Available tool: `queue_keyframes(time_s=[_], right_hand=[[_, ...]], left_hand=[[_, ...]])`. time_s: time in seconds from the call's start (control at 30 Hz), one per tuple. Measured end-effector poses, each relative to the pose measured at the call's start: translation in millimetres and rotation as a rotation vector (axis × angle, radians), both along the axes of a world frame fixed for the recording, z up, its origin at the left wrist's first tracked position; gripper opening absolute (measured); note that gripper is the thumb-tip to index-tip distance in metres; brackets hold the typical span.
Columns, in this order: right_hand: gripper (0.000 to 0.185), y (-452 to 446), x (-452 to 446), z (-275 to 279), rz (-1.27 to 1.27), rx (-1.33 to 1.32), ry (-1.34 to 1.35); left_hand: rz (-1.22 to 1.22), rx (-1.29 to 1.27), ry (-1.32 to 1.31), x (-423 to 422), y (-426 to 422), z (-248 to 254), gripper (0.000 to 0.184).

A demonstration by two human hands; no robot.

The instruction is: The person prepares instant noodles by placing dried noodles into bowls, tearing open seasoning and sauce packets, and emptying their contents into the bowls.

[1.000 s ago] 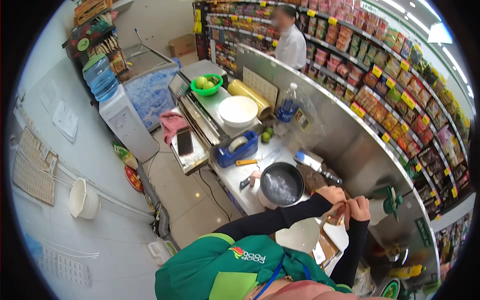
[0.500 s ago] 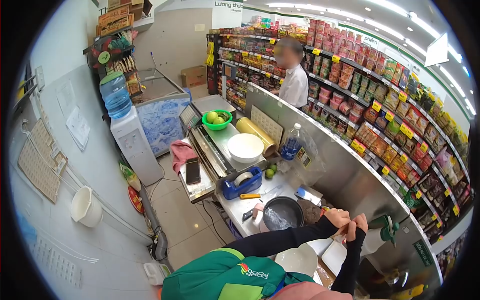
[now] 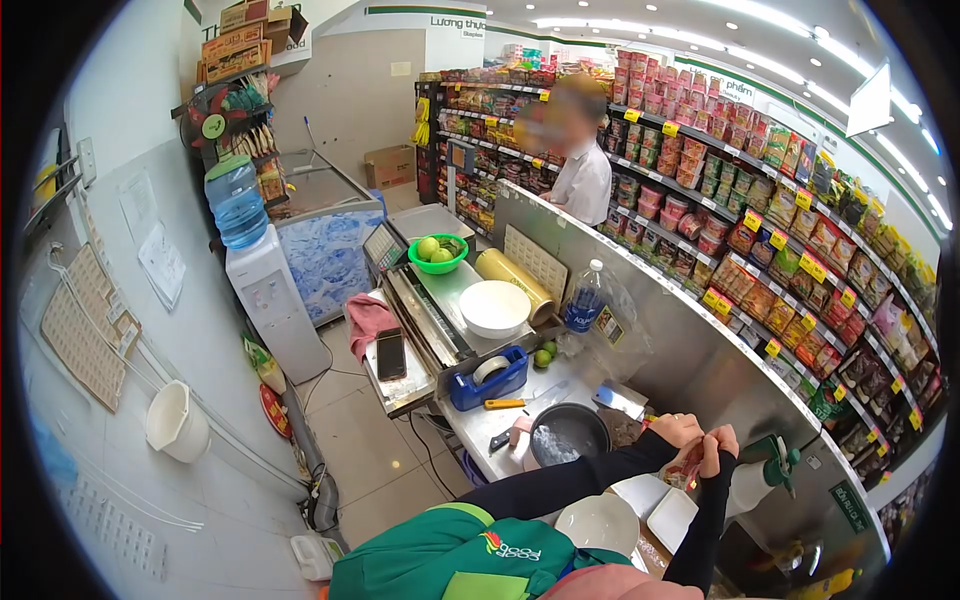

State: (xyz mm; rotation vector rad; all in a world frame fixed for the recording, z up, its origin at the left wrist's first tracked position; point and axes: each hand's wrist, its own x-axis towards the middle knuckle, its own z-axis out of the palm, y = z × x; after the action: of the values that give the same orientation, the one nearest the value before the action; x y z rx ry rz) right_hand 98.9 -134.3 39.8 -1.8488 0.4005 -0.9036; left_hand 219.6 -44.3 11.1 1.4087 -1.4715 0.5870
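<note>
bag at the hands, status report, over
Left hand and right hand close together, fingers pinched at top of bag. Contents unclear. White tray just below in view, nothing seen blocking hands.

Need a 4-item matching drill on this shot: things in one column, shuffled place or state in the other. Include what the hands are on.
Things
1. phone
2. tape dispenser
3. green basket
4. small bag

Place or state
A. holds round green fruit
B. at the fingers of the left hand and right hand
C. lies beside the pink cloth
D. blue, with a roll in it

Pairs: 1-C, 2-D, 3-A, 4-B
</note>
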Motion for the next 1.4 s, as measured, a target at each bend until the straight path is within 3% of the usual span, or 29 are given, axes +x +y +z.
queue_keyframes(time_s=[0.07,0.17,0.27,0.4,0.6,0.83,0.9,0.97,1.1,1.17,1.23,1.3,1.37,1.4], right_hand=[[0.011,-9,3,-7,-0.075,-0.327,-0.016],[0.007,5,0,6,-0.115,-0.439,0.070],[0.005,12,-1,10,-0.200,-0.769,0.073],[0.007,18,-5,17,-0.217,-0.937,0.223],[0.009,7,2,6,-0.141,-0.891,0.247],[0.021,-1,14,-25,-0.053,-0.259,0.016],[0.027,1,16,-23,0.067,0.088,0.005],[0.026,-10,21,-35,0.083,0.082,-0.042],[0.022,8,21,-7,0.086,0.180,-0.018],[0.017,0,15,-7,0.164,0.173,0.033],[0.012,-4,15,-9,0.063,-0.142,-0.119],[0.009,-3,1,-8,0.033,0.062,-0.166],[0.008,-6,-20,-20,-0.117,0.067,-0.092],[0.011,-3,-35,-20,-0.195,-0.107,0.011]], left_hand=[[-0.055,0.020,0.091,3,1,-1,0.006],[-0.096,0.060,0.128,5,4,0,0.008],[-0.078,0.118,0.111,9,-1,-8,0.007],[0.090,0.130,-0.084,9,-4,-13,0.007],[0.124,0.044,-0.200,7,-2,-11,0.005],[0.181,-0.082,-0.224,6,3,-6,0.002],[0.201,-0.058,-0.204,2,6,-8,0.004],[0.204,-0.041,-0.192,1,12,0,0.005],[0.221,-0.093,-0.196,11,2,-4,0.007],[0.328,0.095,-0.278,19,1,4,0.007],[0.226,0.533,-0.258,24,18,36,0.004],[-0.193,0.323,0.159,40,29,28,0.007],[-0.273,0.148,0.458,48,22,4,0.014],[-0.312,0.158,0.583,51,19,-4,0.015]])
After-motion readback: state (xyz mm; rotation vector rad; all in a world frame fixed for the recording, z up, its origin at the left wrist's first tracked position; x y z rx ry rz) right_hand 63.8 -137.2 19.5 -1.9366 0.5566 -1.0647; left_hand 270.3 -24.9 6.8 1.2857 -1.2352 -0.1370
